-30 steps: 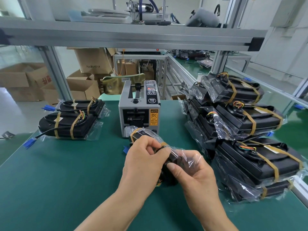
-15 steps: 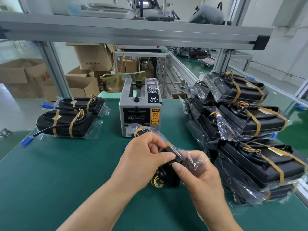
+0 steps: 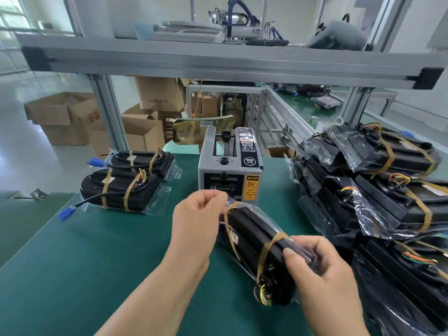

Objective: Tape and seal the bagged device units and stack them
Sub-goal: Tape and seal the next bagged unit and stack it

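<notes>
A black device unit in a clear bag [image 3: 252, 241] stands on its edge on the green mat, with two brown tape bands around it and coloured wires at its near end. My left hand [image 3: 196, 219] pinches the bag at the unit's far end. My right hand [image 3: 322, 267] grips the near end, thumb pressed on the plastic beside the nearer tape band. Just behind the unit stands the grey tape dispenser [image 3: 230, 173].
Two taped units [image 3: 121, 190] lie at the back left with blue connectors sticking out. A tall stack of bagged taped units [image 3: 388, 190] fills the right side. An aluminium shelf beam [image 3: 218, 61] crosses overhead. Cardboard boxes [image 3: 80, 117] stand on the floor beyond the table.
The unit has been tipped up onto its edge and swung lengthwise. My left hand slid to its far end, and my right hand now holds the near end.
</notes>
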`<action>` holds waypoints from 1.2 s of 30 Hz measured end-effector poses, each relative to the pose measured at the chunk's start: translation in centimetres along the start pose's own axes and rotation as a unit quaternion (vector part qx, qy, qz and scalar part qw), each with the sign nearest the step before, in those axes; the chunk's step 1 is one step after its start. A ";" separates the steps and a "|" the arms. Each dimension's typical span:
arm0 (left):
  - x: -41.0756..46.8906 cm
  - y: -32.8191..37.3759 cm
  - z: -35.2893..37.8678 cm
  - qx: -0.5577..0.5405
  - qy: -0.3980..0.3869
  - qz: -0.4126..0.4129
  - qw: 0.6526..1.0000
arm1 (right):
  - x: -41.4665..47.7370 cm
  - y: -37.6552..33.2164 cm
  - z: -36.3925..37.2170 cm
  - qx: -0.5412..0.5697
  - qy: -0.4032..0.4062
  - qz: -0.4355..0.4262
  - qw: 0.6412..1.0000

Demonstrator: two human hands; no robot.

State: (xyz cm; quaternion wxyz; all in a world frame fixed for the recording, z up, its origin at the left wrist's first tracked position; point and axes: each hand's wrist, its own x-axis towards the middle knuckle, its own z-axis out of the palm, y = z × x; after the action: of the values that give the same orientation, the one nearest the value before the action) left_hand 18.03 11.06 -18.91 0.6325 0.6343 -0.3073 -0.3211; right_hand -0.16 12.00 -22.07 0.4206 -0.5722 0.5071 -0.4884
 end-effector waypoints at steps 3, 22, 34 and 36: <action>3.4 -0.3 0.0 -0.036 0.029 -0.096 0.994 | 0.1 -0.4 -0.1 -0.014 0.012 -0.002 1.000; 7.6 -0.7 4.9 -0.223 0.110 -0.321 0.914 | 0.0 0.0 -1.2 0.003 0.038 -0.010 0.999; 1.8 -0.6 0.6 -0.060 -0.100 -0.058 0.991 | -0.5 -0.8 -1.5 -0.035 -0.004 -0.002 0.999; 0.6 -0.5 0.4 -0.034 -0.140 -0.044 0.989 | -0.2 -1.4 -1.8 -0.066 -0.032 -0.002 0.997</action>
State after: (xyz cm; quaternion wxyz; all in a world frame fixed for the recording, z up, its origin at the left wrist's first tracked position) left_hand 18.10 10.38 -19.45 0.5897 0.5737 -0.3540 -0.4447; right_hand -1.69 12.43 -20.40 0.3975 -0.6150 0.5232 -0.4359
